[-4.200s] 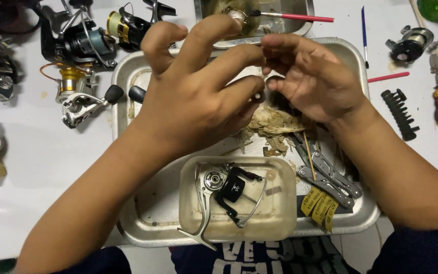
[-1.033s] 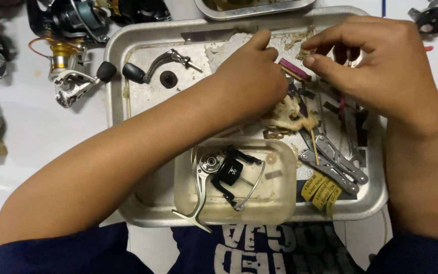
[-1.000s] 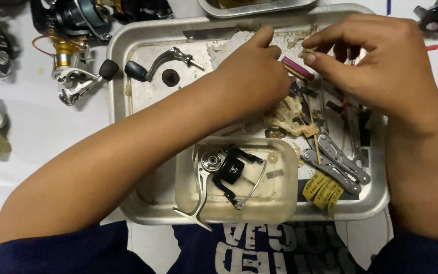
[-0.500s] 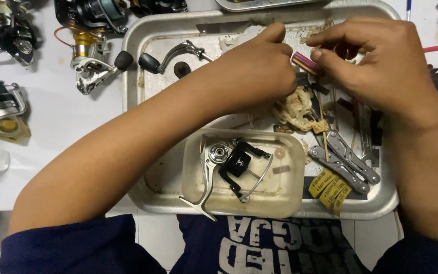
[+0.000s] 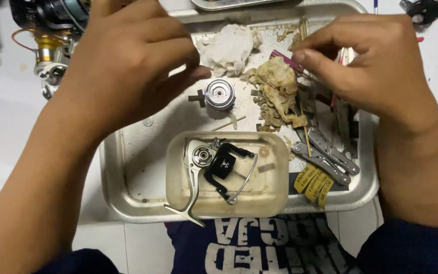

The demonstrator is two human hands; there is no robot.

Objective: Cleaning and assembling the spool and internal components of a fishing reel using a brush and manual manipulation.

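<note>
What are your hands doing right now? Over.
Left hand empty, hovering over metal tray. Right hand pinching thin pink tool. Round silver reel part lies free between them. Dirty rag beside it.

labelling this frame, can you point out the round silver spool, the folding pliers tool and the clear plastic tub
round silver spool (image 5: pixel 219 94), head view, on its flat top face
folding pliers tool (image 5: pixel 325 155), head view, on its metal handles
clear plastic tub (image 5: pixel 275 190), head view, on its right wall
</note>
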